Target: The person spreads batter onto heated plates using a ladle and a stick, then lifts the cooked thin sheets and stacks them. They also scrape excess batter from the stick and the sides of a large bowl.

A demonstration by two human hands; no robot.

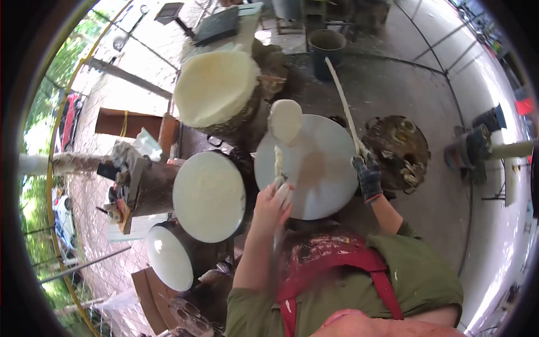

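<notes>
My left hand [273, 203] is bare and grips a thin pale stick [277, 163] whose far end carries a flat white oval pad [285, 119]. The pad hangs over the far left edge of a round grey plate [323, 185]. My right hand [368, 175] wears a dark glove and is closed on a long whitish rod [342, 98], which slants away over the plate's right rim toward a bucket. Both arms reach out from my green sleeves and red apron [337, 264].
A round plate coated white [209, 196] sits left of the grey one, with a smaller white disc [168, 257] nearer me. A tall stack of cream sheets [216, 87] stands behind. A rusty round burner [400, 147] is right, a dark bucket [327, 46] beyond.
</notes>
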